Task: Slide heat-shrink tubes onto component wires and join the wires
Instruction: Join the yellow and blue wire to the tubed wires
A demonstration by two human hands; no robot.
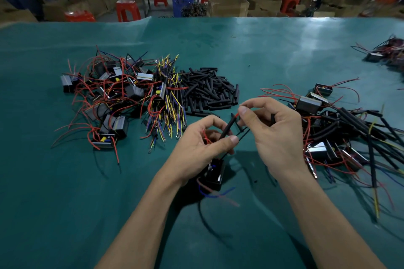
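Note:
My left hand pinches a black heat-shrink tube that sits on a red wire, whose tip pokes out at the tube's upper end. A black box-shaped component hangs below that hand, trailing red and blue wires. My right hand pinches the red wire end between thumb and forefinger and also holds thin black wires and a short black tube. A heap of loose black tubes lies behind the hands.
A pile of components with red wires and a bundle of yellow and blue leads lie at the left. Components with tubes on their wires are heaped at the right. The green mat covers the table. Stools, boxes and people stand beyond.

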